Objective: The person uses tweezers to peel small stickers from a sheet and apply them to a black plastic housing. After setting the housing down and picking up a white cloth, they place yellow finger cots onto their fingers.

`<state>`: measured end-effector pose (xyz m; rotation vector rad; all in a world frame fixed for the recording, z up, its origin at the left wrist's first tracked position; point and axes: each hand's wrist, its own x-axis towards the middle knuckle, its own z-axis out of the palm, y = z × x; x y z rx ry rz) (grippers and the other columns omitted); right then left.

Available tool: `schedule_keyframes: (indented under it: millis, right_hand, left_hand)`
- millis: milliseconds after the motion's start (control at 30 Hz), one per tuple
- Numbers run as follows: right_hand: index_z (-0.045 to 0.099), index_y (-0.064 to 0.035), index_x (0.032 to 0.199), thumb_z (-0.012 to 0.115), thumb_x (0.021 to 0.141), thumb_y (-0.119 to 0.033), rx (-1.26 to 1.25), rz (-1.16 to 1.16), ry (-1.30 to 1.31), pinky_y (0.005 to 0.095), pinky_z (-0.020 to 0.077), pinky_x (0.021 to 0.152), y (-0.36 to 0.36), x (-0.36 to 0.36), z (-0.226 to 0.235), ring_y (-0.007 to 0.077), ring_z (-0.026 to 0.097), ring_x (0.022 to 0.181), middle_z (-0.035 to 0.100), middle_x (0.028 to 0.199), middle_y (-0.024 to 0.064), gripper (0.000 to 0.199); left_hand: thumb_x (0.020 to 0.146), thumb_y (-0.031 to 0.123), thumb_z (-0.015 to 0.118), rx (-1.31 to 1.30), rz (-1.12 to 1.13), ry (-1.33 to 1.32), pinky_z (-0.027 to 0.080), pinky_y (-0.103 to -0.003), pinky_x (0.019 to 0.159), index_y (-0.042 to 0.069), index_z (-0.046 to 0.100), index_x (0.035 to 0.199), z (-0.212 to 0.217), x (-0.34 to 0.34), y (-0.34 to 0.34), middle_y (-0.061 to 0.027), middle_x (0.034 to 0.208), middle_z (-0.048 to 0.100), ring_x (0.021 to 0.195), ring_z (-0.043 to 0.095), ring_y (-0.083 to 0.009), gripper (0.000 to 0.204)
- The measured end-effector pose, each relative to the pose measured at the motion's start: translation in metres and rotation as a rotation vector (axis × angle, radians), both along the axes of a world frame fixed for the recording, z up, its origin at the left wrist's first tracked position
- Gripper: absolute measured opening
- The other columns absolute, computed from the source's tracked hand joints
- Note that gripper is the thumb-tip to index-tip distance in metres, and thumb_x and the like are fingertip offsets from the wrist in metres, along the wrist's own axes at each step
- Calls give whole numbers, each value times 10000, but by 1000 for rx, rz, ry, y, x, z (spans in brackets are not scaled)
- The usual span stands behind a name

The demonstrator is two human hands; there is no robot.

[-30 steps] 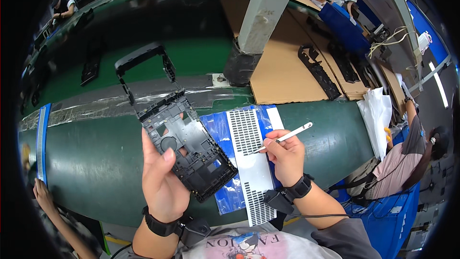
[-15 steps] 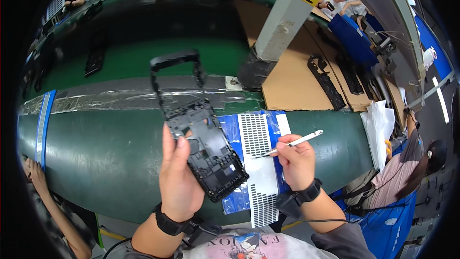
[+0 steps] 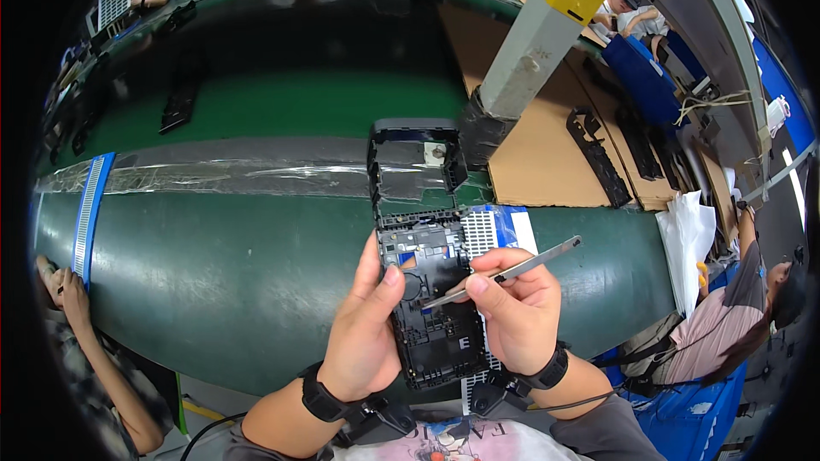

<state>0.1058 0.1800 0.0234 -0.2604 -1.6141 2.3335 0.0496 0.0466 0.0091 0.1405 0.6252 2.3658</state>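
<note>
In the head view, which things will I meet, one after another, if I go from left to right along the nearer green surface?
Blue-bordered patterned sheet, left hand, black plastic housing, right hand, crumpled white sheeting.

One head-worn fisheye looks down across the bench (image 3: 231, 282), left hand (image 3: 366, 333) and right hand (image 3: 523, 312) close at lower centre.

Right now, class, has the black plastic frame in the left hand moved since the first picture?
Yes: the black plastic frame has moved right, closer to the grey pillar; the fixed metal plate now shows through its open loop.
</note>
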Motion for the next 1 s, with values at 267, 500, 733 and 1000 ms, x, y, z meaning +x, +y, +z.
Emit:
schedule_keyframes:
  millis: [267, 500, 733, 1000]
  right_hand:
    - [518, 41, 937, 579, 761, 28, 7, -5, -28, 226, 482, 664, -2, -2, 1, 134, 588, 716, 587, 810, 94, 186]
    - [521, 42, 940, 578, 759, 34, 17, 8, -36, 224, 482, 663, -2, -5, 2, 134, 590, 711, 589, 801, 94, 190]
    - [518, 26, 917, 580, 747, 11, 45, -47, -69, 208, 448, 571, -7, -8, 2, 146, 599, 651, 608, 744, 104, 181]
    - [521, 44, 954, 579, 758, 33, 36, -3, -39, 216, 475, 661, -9, -7, 0, 124, 585, 712, 589, 794, 89, 205]
  left_hand:
    - [892, 160, 376, 18, 18, 9, 353, -355, 921, 114, 88, 1338, 2, 1, -1, -148, 1261, 334, 1130, 392, -225, 533]
    - [893, 158, 376, 12, 22, 15, 363, -344, 912, 102, 79, 1338, -1, -1, -1, -145, 1257, 333, 1124, 396, -220, 538]
    - [892, 159, 382, 17, 33, 1, 370, -340, 904, 111, 85, 1338, 1, 1, -2, -140, 1243, 347, 1115, 405, -214, 538]
    - [890, 156, 383, 20, 45, 2, 372, -343, 904, 113, 84, 1338, 2, 0, -6, -132, 1244, 351, 1111, 409, -212, 540]
